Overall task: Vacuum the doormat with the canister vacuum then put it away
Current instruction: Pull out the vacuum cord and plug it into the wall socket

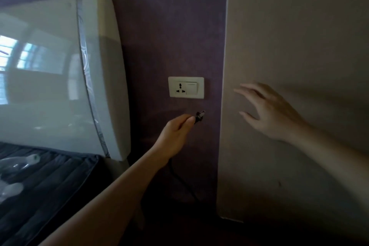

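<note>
Left hand: here it is, the left hand [175,132] reaching in from the near left, fingers and thumb curled tight round the black plug [200,116].
Plug: it pokes out past the thumb tip with its 2 metal prongs tilted up and to the right. It sits just below the socket plate [186,87], apart from it and not in it.
Cord: the dark cord [182,182] drops from under the left wrist and runs down to the right along the foot of the purple wall [169,26].
Socket plate: cream, fixed on the purple wall, with 1 outlet on its left half and 1 rocker switch [192,88] on its right half.
Right hand: the right hand [269,112] comes in from the right, fingers spread wide and relaxed, holding nothing. It hangs in front of the beige panel [299,26]; whether the fingertips touch it, I cannot tell.
Headboard: the glossy white headboard [60,86] fills the left side and shows window reflections. Its curved edge stands near the socket plate.
Bed: a dark quilted cover [50,181] lies at the near left, with clear plastic items [20,163] on it, too blurred to name.
</note>
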Demonstrator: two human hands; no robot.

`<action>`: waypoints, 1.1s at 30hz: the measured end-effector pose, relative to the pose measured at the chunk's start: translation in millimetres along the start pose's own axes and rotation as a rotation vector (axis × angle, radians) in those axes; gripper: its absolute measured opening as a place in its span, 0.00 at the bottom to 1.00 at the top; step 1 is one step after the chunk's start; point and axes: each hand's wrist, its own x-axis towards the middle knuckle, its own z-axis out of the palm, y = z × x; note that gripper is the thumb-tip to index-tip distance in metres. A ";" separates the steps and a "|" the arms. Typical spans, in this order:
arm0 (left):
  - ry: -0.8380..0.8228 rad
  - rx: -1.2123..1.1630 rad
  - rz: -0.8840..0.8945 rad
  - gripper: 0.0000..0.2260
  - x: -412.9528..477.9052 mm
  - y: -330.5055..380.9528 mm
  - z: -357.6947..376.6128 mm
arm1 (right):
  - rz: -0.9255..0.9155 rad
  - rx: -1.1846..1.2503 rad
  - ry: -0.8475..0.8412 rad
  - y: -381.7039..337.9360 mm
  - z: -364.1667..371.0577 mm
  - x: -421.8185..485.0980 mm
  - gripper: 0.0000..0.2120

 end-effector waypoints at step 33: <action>0.456 0.617 0.236 0.09 92.1 -27.3 -36.4 | -0.293 -0.521 0.203 12.5 64.4 112.7 0.37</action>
